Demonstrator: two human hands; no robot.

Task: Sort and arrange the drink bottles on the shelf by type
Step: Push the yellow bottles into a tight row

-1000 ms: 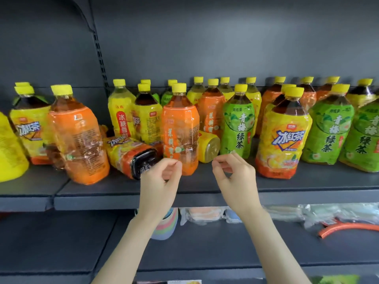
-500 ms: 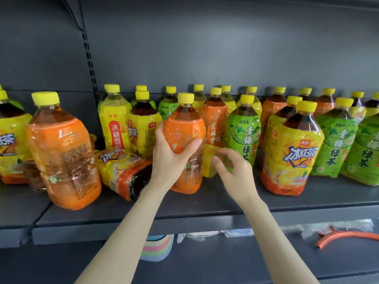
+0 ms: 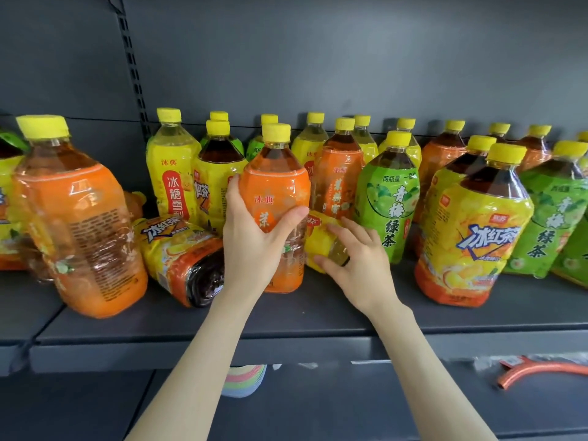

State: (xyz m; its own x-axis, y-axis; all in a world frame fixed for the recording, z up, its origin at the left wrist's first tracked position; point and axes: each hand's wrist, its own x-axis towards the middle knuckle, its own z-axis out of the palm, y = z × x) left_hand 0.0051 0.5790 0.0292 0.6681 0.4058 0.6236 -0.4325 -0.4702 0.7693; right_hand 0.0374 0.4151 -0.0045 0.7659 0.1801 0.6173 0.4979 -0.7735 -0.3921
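Two hands are at the shelf (image 3: 286, 316). The left hand (image 3: 254, 246) grips an upright orange bottle (image 3: 276, 192) marked 沐典 near the front. The right hand (image 3: 356, 265) clasps a yellow bottle (image 3: 321, 237) lying just beside it. A green bottle (image 3: 388, 205) reads 青梅绿茶, and a yellow-orange bottle (image 3: 477, 237) reads 冰红茶.

lying yellow bottle (image 3: 318, 242): mostly covered by the right hand (image 3: 353, 265) and the orange bottle (image 3: 275, 192), cap end not seen
back-row bottles (image 3: 314, 144), 12 o'clock: only caps and shoulders shown
green bottle (image 3: 576, 254), 3 o'clock: chopped by the edge
pastel stack (image 3: 243, 381), 6 o'clock: top hidden by the shelf lip (image 3: 159, 353)
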